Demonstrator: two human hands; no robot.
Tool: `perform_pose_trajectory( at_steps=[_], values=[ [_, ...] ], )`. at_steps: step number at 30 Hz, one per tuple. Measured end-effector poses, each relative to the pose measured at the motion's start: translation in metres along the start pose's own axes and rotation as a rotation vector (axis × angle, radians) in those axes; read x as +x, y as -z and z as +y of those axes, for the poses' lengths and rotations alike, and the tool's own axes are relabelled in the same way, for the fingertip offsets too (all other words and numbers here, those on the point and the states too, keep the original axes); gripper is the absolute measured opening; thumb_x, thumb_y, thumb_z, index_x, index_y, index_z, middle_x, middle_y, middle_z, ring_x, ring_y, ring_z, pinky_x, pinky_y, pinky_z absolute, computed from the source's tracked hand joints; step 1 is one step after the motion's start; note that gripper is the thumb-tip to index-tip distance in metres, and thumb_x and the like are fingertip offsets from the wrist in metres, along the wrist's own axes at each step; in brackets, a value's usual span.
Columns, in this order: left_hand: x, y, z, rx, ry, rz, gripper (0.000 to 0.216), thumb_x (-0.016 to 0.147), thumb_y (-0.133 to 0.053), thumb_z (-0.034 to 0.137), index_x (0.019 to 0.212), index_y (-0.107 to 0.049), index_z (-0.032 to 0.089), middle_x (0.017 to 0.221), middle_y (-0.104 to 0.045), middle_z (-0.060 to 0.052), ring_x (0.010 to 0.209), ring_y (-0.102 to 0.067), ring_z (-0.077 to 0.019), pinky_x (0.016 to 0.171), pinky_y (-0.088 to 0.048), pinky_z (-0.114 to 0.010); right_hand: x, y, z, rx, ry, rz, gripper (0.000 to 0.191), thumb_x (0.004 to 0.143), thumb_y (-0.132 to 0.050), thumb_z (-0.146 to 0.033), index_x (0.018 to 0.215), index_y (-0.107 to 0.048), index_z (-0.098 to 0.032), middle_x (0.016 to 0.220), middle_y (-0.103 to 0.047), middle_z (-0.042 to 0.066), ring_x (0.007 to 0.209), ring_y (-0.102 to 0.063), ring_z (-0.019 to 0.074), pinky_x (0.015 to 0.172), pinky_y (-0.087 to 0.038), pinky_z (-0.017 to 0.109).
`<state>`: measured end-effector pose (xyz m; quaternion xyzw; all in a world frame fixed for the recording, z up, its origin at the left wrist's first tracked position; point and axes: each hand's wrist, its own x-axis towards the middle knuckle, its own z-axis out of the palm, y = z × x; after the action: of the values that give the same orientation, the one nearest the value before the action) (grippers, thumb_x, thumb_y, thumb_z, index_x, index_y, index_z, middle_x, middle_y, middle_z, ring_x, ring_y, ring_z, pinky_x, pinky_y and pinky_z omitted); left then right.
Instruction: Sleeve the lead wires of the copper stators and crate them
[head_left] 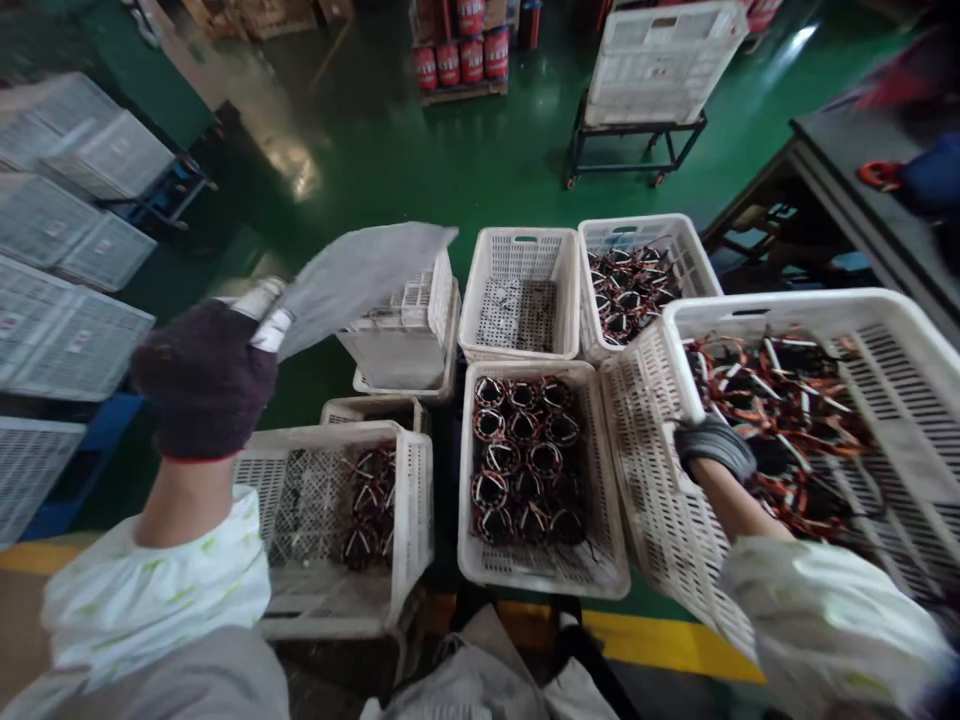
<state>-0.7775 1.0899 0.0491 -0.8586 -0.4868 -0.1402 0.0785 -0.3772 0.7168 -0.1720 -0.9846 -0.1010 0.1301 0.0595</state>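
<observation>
Green factory floor [450, 160], glossy, w/ yellow line [660, 640] painted near the bottom edge. White slotted plastic crates are set out in rows on it.

Left hand [204, 378], in dark knit glove, is raised above the crates. Its grip is closed on a grey sheet [352, 280], pinched at one end together w/ a light-coloured bit that can't be identified. Sheet's long axis runs from the glove up and to the right; free end points twd the far crates and hangs over an upturned crate [405, 335].

Right hand [712, 445], in grey glove, is reached over the wall into a large tilted crate [652, 480] at right, which is filled w/ wound coils and orange/white leads [780, 410]. Fingers are hidden among the parts; grip state can't be told. Pale sleeves are worn on both forearms.

Btwn the arms, middle crate [544, 575] is packed w/ ring-shaped coils [525, 460], set flat in rows, openings up. Near-left crate [337, 600] is only part filled, coils at its right side. Far row: one crate [519, 290] w/ bare slotted bottom, one [645, 235] w/ more coils.

Further back: white crate on a wheeled dark cart [637, 150], red drums [461, 55], stacked crates at far left [67, 260]. Dark tabletop [862, 160] at upper right.
</observation>
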Motion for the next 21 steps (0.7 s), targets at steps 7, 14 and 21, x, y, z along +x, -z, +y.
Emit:
perform_pose_trajectory(
  at_steps=[7, 14, 21],
  values=[
    [-0.157, -0.068, 0.159, 0.179, -0.412, -0.337, 0.042, 0.1, -0.037, 0.029, 0.128, -0.066, 0.016, 0.117, -0.068, -0.017, 0.105, -0.064, -0.032, 0.09, -0.052, -0.047, -0.001, -0.025, 0.054, -0.006, 0.099, -0.085, 0.056, 0.093, -0.055, -0.044, 0.136, -0.057, -0.01, 0.11, -0.07, 0.021, 0.097, -0.069, 0.0338, 0.08, -0.053, 0.043],
    [-0.282, -0.191, 0.264, 0.076, -0.479, -0.654, 0.045, 0.103, -0.039, 0.014, 0.147, -0.051, 0.02, 0.11, -0.067, -0.014, 0.097, -0.067, -0.0239, 0.079, -0.052, -0.033, -0.06, -0.024, 0.133, -0.061, 0.219, -0.251, 0.051, 0.098, -0.047, -0.044, 0.141, -0.054, -0.017, 0.109, -0.072, 0.015, 0.096, -0.07, 0.0299, 0.083, -0.051, 0.038],
    [-0.373, -0.265, 0.298, -0.009, -0.507, -0.873, 0.035, 0.101, -0.06, 0.032, 0.133, -0.058, 0.016, 0.111, -0.066, -0.008, 0.098, -0.067, -0.0207, 0.087, -0.06, -0.039, -0.056, -0.03, 0.137, -0.045, 0.232, -0.246, 0.053, 0.098, -0.045, -0.043, 0.141, -0.054, -0.013, 0.112, -0.073, 0.015, 0.1, -0.069, 0.0302, 0.086, -0.05, 0.037]
  ],
)
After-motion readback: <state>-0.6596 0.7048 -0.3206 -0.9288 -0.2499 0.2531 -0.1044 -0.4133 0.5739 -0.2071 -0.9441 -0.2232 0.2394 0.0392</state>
